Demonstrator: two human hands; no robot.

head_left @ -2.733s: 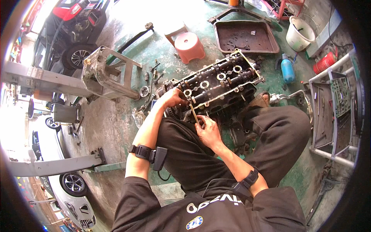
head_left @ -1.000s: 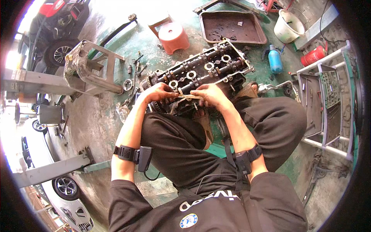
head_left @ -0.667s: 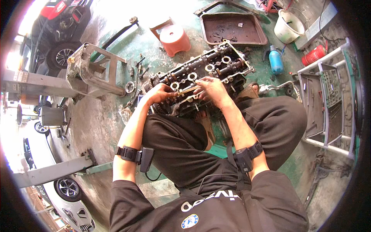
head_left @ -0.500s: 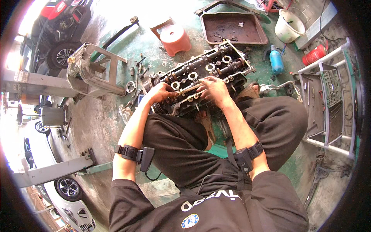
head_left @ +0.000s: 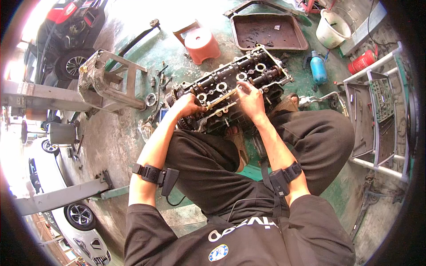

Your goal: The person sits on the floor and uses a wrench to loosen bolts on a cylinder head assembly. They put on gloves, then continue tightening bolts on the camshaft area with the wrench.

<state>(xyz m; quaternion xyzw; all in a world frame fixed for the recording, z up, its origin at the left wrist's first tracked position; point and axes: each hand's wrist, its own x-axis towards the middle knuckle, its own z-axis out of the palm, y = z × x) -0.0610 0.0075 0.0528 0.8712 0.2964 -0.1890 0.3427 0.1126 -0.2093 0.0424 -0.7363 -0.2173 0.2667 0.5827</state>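
Note:
An engine cylinder head [head_left: 230,76] with dark camshafts and round bores lies in front of my bent legs. My left hand [head_left: 188,105] rests at its near left end, fingers bent down and drawn together. Their tips are in shadow, so what they grip cannot be made out. From beside those fingers a pale metal bar [head_left: 222,99] slants up to the right along the head. At the bar's right end is my right hand [head_left: 251,101], fingers curled down over the near side of the head. Blur and the hand's back hide whether it holds anything.
Beyond the head stand a red stool [head_left: 202,46] and a dirty drip tray [head_left: 270,32]. A white bucket [head_left: 333,30], blue bottle [head_left: 317,70] and red extinguisher [head_left: 362,62] are at far right, near a metal rack [head_left: 377,165]. A worn step stand [head_left: 109,80] and loose tools [head_left: 155,91] lie left.
My right hand has shifted slightly right, and its spread fingers have curled inward, uncovering more of the bar. The left hand and the cylinder head stay almost where they were.

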